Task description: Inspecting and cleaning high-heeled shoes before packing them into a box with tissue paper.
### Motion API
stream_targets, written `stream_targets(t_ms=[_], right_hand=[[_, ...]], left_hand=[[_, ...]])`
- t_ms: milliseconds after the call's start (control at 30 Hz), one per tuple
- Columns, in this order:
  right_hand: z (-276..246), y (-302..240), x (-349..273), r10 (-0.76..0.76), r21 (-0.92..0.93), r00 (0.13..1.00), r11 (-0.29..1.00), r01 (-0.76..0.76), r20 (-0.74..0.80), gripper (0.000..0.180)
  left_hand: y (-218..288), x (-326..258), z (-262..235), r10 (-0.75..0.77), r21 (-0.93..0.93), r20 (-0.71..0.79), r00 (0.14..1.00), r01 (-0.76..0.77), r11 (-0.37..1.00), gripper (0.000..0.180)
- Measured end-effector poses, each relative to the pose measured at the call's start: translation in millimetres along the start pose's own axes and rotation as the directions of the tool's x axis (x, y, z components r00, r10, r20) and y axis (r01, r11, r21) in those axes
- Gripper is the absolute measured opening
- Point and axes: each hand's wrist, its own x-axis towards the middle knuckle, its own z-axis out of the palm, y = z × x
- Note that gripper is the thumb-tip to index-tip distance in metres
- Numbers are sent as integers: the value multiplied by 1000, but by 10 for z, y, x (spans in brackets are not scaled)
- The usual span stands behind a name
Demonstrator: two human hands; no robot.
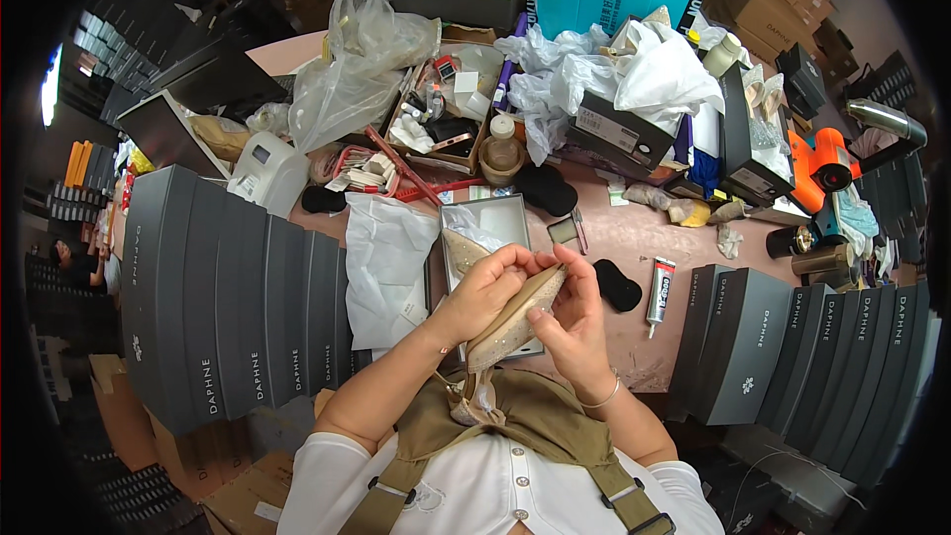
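Observation:
A beige pointed shoe (510, 334) dotted with small sparkles is held on its side in front of my apron. Its toe points up and away, and its heel end with a strap hangs toward my body. My left hand (487, 295) is closed on the sole side, fingertips near the toe. On the sparkly upper, my right hand (575, 329) grips with the thumb pressed against it and fingers at the toe tip. Just beyond my left hand, a matching shoe (462, 250) sits in an open grey shoebox (513, 210) lined with white paper.
Stacked dark shoeboxes stand left (233, 307) and right (738, 347). A glue tube (660, 292) and a black oval pad (616, 285) lie to the right. White tissue paper (386, 258) is at left; a tray of small supplies (446, 104) and an orange heat gun (820, 170) are farther back.

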Motion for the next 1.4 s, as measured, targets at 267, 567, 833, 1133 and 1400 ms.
stream_targets(t_ms=[267, 567, 833, 1133, 1400], right_hand=[[-49, -13, 25, 42, 126, 999, 991, -42, 5, 61], [-190, 431, -325, 425, 80, 869, 886, -457, 255, 63], [30, 308, -244, 472, -498, 702, 846, -190, 534, 88], [-680, -81, -195, 535, -678, 648, 734, -39, 542, 82], [-863, -174, -401, 681, -745, 530, 655, -131, 506, 81]], left_hand=[[-29, 24, -61, 17, -26, 10, 1000, -17, 1000, 19], [-23, -51, -384, -20, -260, -206, 978, -35, 965, 13], [43, -97, -485, 233, -292, -373, 898, -352, 890, 24], [-597, -665, -124, 79, -294, -137, 987, -117, 948, 46], [-772, -799, 36, 48, -173, -82, 995, -62, 983, 57]])
